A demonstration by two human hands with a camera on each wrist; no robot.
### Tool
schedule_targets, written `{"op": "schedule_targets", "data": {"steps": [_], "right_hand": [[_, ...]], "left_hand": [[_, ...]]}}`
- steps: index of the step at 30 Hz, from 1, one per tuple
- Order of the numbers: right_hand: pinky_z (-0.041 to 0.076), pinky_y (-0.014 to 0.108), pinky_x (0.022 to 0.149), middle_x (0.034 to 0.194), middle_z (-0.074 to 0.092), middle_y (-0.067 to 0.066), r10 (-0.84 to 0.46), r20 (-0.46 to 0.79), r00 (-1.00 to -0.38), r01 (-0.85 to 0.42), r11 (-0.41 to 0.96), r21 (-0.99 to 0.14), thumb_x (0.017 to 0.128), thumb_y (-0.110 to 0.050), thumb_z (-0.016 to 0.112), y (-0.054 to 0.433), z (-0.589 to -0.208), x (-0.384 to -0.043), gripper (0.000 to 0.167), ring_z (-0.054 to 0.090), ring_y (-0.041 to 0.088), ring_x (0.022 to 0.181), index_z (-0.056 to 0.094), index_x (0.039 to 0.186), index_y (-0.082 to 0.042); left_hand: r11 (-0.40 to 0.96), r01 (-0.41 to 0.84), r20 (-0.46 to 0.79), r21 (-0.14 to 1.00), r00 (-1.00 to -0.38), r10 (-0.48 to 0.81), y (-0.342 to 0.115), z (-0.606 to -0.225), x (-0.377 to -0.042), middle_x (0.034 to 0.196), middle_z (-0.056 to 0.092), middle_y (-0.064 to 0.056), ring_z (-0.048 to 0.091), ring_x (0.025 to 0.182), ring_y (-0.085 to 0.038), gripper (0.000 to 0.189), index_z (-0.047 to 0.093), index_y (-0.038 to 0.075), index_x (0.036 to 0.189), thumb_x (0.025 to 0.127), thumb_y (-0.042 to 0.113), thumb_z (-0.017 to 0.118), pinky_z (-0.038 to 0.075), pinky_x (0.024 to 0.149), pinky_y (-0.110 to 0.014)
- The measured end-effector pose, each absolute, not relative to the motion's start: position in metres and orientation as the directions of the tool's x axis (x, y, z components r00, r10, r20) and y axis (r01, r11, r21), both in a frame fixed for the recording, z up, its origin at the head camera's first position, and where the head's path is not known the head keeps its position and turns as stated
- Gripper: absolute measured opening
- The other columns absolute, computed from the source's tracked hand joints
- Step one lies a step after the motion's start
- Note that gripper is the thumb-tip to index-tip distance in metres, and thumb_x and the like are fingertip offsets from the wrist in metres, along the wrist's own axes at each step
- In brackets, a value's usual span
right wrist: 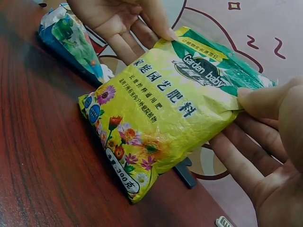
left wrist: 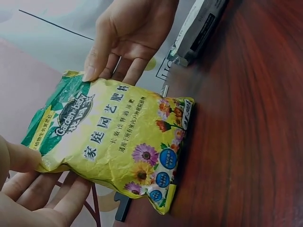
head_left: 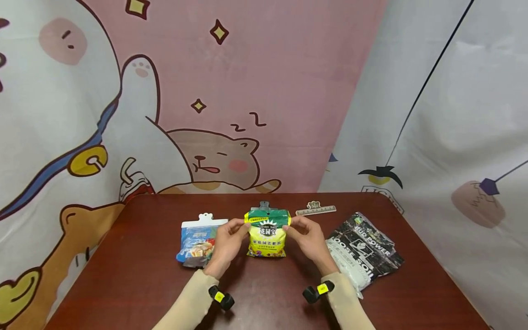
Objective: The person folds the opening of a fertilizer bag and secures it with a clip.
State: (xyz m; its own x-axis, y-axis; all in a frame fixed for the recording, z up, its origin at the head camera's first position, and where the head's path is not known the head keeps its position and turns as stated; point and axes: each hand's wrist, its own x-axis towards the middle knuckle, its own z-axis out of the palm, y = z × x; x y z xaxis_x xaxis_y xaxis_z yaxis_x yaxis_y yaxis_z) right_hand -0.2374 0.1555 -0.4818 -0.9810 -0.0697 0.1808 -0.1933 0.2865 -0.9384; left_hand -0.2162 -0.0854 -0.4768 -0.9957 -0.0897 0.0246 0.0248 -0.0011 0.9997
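Note:
A yellow fertilizer bag with a green top is held upright between both hands over the table. My left hand pinches its upper left edge, thumb on the front and fingers behind. At the upper right edge my right hand pinches it the same way. Flowers and printed characters cover the front of the bag, which faces me. Behind its top, a grey clip shows in part; the rest is hidden by the bag.
Left of the hands lies a blue food bag with a white clip across its top. A clip with a piano-key pattern lies at the back right. A black and white soil bag lies beside my right forearm on the brown table.

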Motion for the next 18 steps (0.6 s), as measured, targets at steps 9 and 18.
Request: {"op": "schedule_targets", "data": {"steps": [9,18], "right_hand": [[0.052,0.028,0.087,0.104,0.078,0.007,-0.077,0.175,-0.982,-0.19,0.277,-0.942,0.091,-0.027,0.08,0.1548,-0.4845,-0.2386,0.019,0.069,0.015,0.097,0.075,0.103,-0.013],[0.056,0.024,0.086,0.108,0.078,0.01,-0.13,0.239,-0.962,-0.263,0.227,-0.938,0.09,-0.023,0.081,0.1572,-0.4845,-0.2434,0.043,0.073,0.017,0.102,0.068,0.131,-0.021]], "left_hand": [[0.059,0.067,0.073,0.996,-0.993,-0.098,-0.0874,-0.4792,-0.2133,0.11,0.076,-0.016,0.073,0.106,-0.025,0.02,0.074,0.005,0.113,0.101,0.019,0.067,0.058,0.095,-0.042],[0.171,0.156,0.168,0.973,-0.984,-0.055,-0.0928,-0.4775,-0.2155,0.105,0.078,-0.009,0.072,0.102,-0.021,0.031,0.067,0.019,0.131,0.1,0.016,0.067,0.056,0.09,-0.034]]}}
